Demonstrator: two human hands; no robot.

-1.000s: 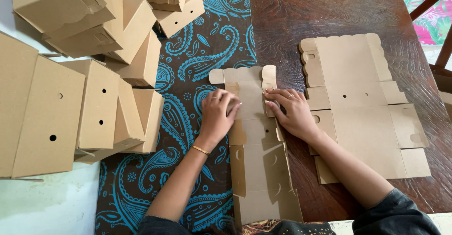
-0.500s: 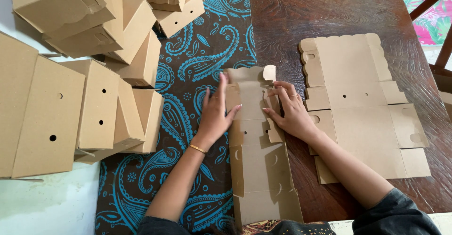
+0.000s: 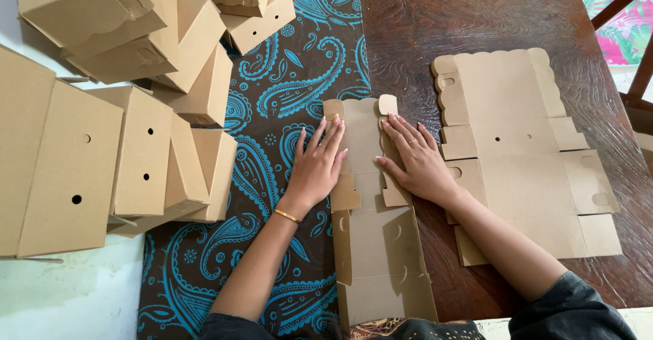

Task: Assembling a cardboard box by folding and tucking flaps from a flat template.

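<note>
A flat cardboard box blank (image 3: 371, 211) is seen lying lengthwise in the lower centre of the frame, partly on the paisley cloth (image 3: 272, 102) and partly on the dark wooden table (image 3: 476, 13). It is judged light, thin and fairly stiff, bendable along its scored lines, easily creased or torn at the small tabs, so it is best taken at the long side flaps near the folds, not at the tabs. The left hand (image 3: 317, 166) is laid flat, fingers together and pointing to the top of the frame, along the left side flap; nothing is gripped, only pressed. The right hand (image 3: 415, 159) is laid palm down, fingers spread a little, on the right flap near the upper end; again open, holding nothing. Both forearms are stretched in from the bottom edge, wrists low, a bangle on the left wrist. A stack of flat blanks (image 3: 524, 149) is seen just right of the right hand. Folded boxes (image 3: 136, 108) are piled at the left and upper left.
</note>
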